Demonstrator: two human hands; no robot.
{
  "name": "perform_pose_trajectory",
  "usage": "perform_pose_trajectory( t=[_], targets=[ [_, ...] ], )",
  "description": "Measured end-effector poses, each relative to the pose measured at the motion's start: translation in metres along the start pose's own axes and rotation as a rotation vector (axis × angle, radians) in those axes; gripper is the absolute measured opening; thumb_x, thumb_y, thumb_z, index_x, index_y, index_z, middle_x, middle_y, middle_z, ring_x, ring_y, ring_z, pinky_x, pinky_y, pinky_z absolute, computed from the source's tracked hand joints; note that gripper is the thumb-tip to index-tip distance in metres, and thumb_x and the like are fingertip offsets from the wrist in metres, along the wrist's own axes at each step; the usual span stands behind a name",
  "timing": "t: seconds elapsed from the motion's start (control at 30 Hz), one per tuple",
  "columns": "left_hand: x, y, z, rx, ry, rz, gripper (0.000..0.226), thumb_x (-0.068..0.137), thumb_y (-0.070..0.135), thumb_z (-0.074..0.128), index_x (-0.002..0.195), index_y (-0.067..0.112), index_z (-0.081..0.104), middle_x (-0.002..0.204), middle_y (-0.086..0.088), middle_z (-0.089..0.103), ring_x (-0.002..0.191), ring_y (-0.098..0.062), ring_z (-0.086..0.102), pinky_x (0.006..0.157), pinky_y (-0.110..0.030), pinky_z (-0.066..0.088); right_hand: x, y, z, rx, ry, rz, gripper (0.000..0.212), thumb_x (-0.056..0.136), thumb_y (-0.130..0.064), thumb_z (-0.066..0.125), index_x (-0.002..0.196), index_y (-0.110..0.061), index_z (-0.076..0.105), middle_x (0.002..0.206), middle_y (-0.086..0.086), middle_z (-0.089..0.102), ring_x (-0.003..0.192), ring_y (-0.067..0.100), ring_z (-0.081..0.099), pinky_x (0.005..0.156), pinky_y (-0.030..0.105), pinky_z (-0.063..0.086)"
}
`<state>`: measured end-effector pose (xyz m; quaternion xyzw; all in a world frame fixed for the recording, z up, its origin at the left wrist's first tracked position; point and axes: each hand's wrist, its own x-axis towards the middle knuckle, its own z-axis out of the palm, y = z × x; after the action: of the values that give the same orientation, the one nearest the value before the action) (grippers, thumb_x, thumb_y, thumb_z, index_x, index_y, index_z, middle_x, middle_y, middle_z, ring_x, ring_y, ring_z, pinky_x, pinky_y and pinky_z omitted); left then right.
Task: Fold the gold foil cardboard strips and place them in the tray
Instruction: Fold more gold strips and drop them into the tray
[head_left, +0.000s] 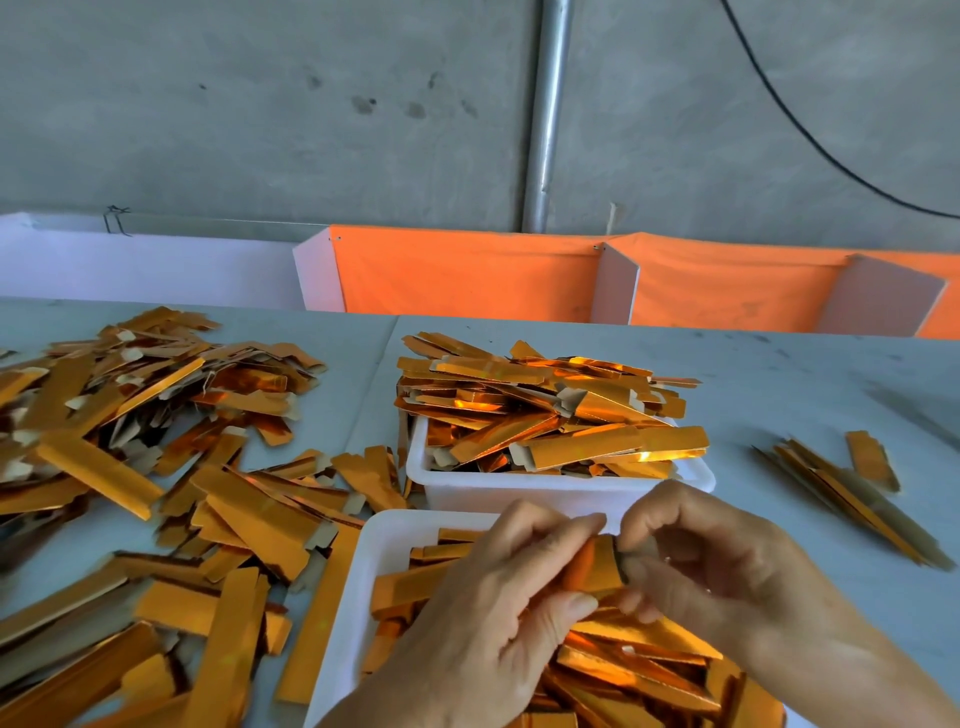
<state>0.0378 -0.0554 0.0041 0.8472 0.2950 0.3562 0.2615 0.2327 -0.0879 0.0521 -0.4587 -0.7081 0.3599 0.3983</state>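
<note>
— Which strip is being worked on?

— The gold foil cardboard strip (597, 566) held between both hands, just above the near white tray (363, 571). The left hand (498, 597) has its fingers curled round the strip's left part, thumb pressed up against the underside. The right hand (706, 561) pinches the strip's right end between thumb and curled fingers.

— Is it folded?

— Hard to say; the hands cover most of it and only a short orange-gold stretch shows between them.

— And the tray below?

— It holds a loose layer of gold strips (639, 660), lying crosswise over one another. Right behind it, touching or nearly so, stands a second white tray (519, 493), heaped above its rim with more strips (545, 410).

— What about the rest of the table?

— To the left, a broad scattered pile of flat strips (156, 467) spreads across the grey table (779, 374), some showing their plain cardboard backs. To the right, well apart from the trays, lies a small bundle of strips (847, 488). Behind the table runs an orange cloth panel (467, 275) with white dividers, then a concrete wall (260, 104), a metal pipe (545, 114) and a black cable (810, 130).
</note>
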Motion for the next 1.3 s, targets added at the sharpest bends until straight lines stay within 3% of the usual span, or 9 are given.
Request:
perform_pose_trajectory(
  t=[0.1, 0.2, 0.3, 0.4, 0.5, 0.7, 0.87, 1.07, 1.3],
  targets=[
    [0.000, -0.001, 0.000, 0.029, -0.006, 0.003, 0.050, 0.093, 0.050, 0.038, 0.142, 0.039, 0.032, 0.122, 0.020, 0.037, 0.120, -0.006, 0.039, 0.094, -0.022, 0.039, 0.001, 0.003, 0.006, -0.106, 0.042, 0.015, 0.028, 0.084, -0.006, 0.068, 0.076, -0.032, 0.062, 0.061, 0.004, 0.061, 0.054, 0.012, 0.060, 0.057, 0.025, 0.052],
    [0.000, -0.002, 0.001, 0.081, -0.006, 0.010, 0.051, 0.092, 0.049, 0.038, 0.142, 0.039, 0.030, 0.118, 0.024, 0.034, 0.116, -0.002, 0.039, 0.093, -0.020, 0.038, 0.002, 0.004, 0.012, -0.204, 0.093, 0.039, 0.035, 0.080, -0.001, 0.066, 0.078, -0.034, 0.059, 0.055, -0.004, 0.053, 0.050, 0.006, 0.047, 0.052, 0.021, 0.044],
    [0.000, -0.001, 0.002, 0.089, -0.011, 0.007, 0.051, 0.092, 0.048, 0.039, 0.142, 0.039, 0.031, 0.116, 0.026, 0.033, 0.114, 0.000, 0.039, 0.092, -0.017, 0.038, 0.002, 0.001, 0.009, -0.055, 0.033, 0.094, 0.030, 0.085, -0.007, 0.064, 0.078, -0.035, 0.058, 0.056, -0.001, 0.056, 0.051, 0.013, 0.053, 0.053, 0.021, 0.045],
    [0.000, -0.001, 0.001, 0.064, -0.004, 0.001, 0.050, 0.093, 0.048, 0.039, 0.141, 0.037, 0.034, 0.116, 0.026, 0.033, 0.114, -0.001, 0.040, 0.091, -0.018, 0.039, 0.001, -0.005, 0.003, 0.234, -0.051, 0.123, 0.006, 0.082, -0.028, 0.064, 0.088, -0.026, 0.065, 0.064, 0.010, 0.062, 0.058, 0.023, 0.060, 0.059, 0.024, 0.049],
    [-0.001, 0.000, 0.000, 0.054, 0.001, 0.003, 0.050, 0.091, 0.055, 0.035, 0.139, 0.043, 0.034, 0.116, 0.027, 0.034, 0.115, -0.004, 0.041, 0.090, -0.021, 0.040, 0.001, 0.001, 0.000, 0.456, -0.075, 0.154, 0.019, 0.080, -0.026, 0.067, 0.096, -0.015, 0.068, 0.072, 0.012, 0.059, 0.060, 0.028, 0.060, 0.057, 0.029, 0.050],
    [0.000, 0.001, -0.001, 0.061, -0.014, 0.004, 0.047, 0.092, 0.050, 0.039, 0.138, 0.041, 0.037, 0.117, 0.026, 0.034, 0.116, -0.005, 0.041, 0.091, -0.022, 0.040, 0.004, 0.008, 0.003, 0.573, -0.105, 0.196, 0.052, 0.055, -0.040, 0.091, 0.091, -0.010, 0.069, 0.066, 0.014, 0.059, 0.051, 0.025, 0.058, 0.051, 0.027, 0.050],
    [0.000, 0.001, -0.001, 0.064, -0.030, 0.004, 0.049, 0.092, 0.047, 0.040, 0.140, 0.042, 0.034, 0.116, 0.027, 0.034, 0.115, -0.004, 0.040, 0.091, -0.022, 0.040, 0.004, 0.005, 0.002, 0.531, -0.106, 0.219, 0.048, 0.052, -0.037, 0.092, 0.086, -0.012, 0.069, 0.060, 0.015, 0.057, 0.047, 0.021, 0.054, 0.048, 0.023, 0.047],
    [0.000, 0.000, 0.000, 0.085, -0.061, -0.022, 0.051, 0.091, 0.050, 0.038, 0.140, 0.044, 0.029, 0.115, 0.030, 0.031, 0.115, -0.002, 0.039, 0.092, -0.019, 0.039, 0.008, 0.000, 0.003, 0.344, -0.075, 0.258, 0.015, 0.065, -0.019, 0.076, 0.077, -0.019, 0.067, 0.061, 0.010, 0.057, 0.049, 0.021, 0.054, 0.050, 0.023, 0.046],
    [-0.003, 0.001, 0.000, -0.001, -0.012, -0.140, 0.041, 0.084, 0.056, 0.047, 0.116, 0.068, 0.026, 0.120, 0.037, 0.041, 0.118, 0.011, 0.039, 0.090, -0.002, 0.031, 0.008, -0.001, 0.006, 0.276, -0.013, 0.264, 0.012, 0.067, -0.013, 0.064, 0.074, -0.022, 0.064, 0.062, 0.008, 0.057, 0.050, 0.022, 0.057, 0.049, 0.023, 0.046]
  ],
)
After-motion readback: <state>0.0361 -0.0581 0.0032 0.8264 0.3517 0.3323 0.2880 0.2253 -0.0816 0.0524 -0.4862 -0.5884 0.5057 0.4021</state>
